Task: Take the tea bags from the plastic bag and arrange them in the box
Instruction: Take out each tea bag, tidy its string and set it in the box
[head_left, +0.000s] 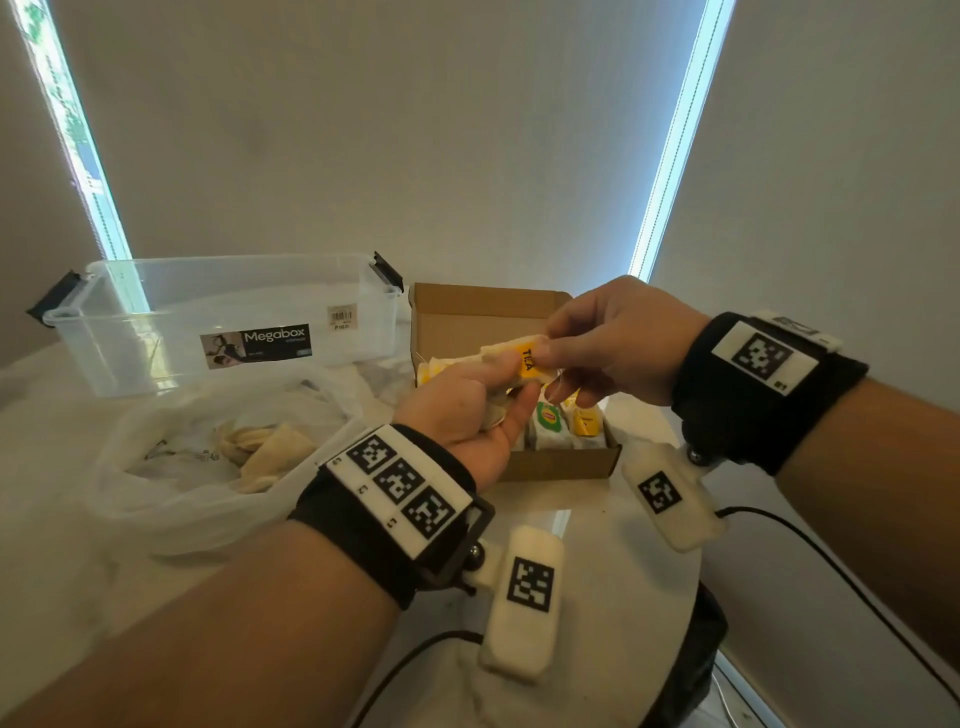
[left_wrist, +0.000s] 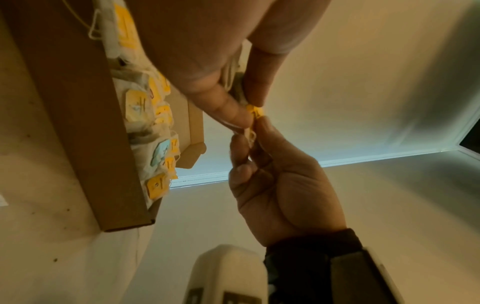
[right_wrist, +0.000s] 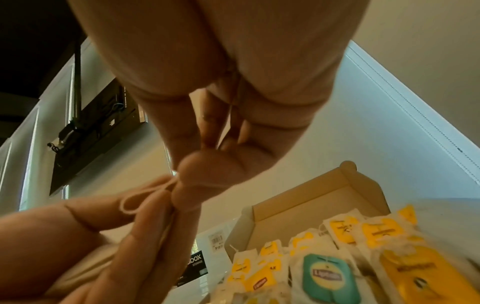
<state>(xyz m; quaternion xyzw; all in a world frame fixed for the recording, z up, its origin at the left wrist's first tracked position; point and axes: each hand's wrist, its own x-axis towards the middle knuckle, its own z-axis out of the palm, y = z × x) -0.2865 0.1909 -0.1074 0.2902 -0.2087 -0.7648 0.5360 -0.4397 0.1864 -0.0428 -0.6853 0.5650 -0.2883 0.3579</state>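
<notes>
Both hands meet above the open cardboard box (head_left: 561, 462). My left hand (head_left: 483, 400) grips a tea bag (head_left: 501, 353) and my right hand (head_left: 566, 353) pinches its yellow tag (head_left: 530, 359). In the left wrist view the tag (left_wrist: 255, 112) sits between the fingertips of both hands. The tea bag's string (right_wrist: 135, 203) loops over my left fingers in the right wrist view. Several tea bags (head_left: 566, 423) with yellow and green tags stand in rows inside the box (right_wrist: 306, 197). To the left lies the crumpled plastic bag (head_left: 171, 467) with more tea bags (head_left: 265, 447) in it.
A clear Megabox storage tub (head_left: 223, 317) stands behind the plastic bag. Everything rests on a round white table (head_left: 613, 582); its edge curves close on the right. Black cables (head_left: 810, 545) hang off both wrists. Window blinds fill the back.
</notes>
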